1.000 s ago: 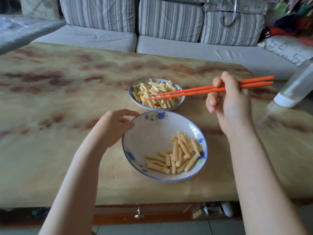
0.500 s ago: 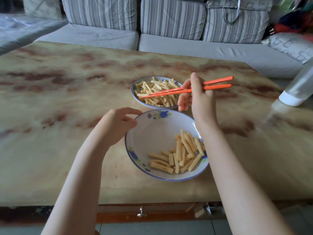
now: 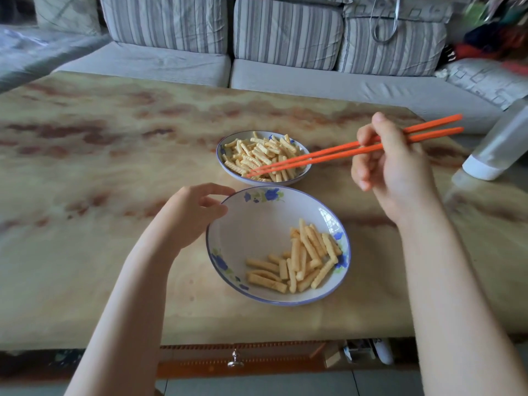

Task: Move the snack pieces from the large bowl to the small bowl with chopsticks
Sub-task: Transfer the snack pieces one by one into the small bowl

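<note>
1. While the left hand [image 3: 188, 215] grips the rim of the large white flowered bowl [image 3: 257, 230], yellow ridged snack sticks [image 3: 300, 261] lie inside.
2. Right hand [image 3: 397, 172] pinches orange chopsticks [image 3: 328, 154], tips nearly together over the small white bowl [image 3: 220, 155].

One head-worn view, looking forward and down from close behind the left hand [image 3: 187, 217] and right hand [image 3: 400, 175], desk [image 3: 85, 172] under them, sofa [image 3: 285, 81] beyond.

A striped sofa [image 3: 285, 38] stands behind the marbled table [image 3: 100, 167].

2 bare hands [image 3: 190, 217] [image 3: 398, 174], bare forearms [image 3: 134, 295]
</note>
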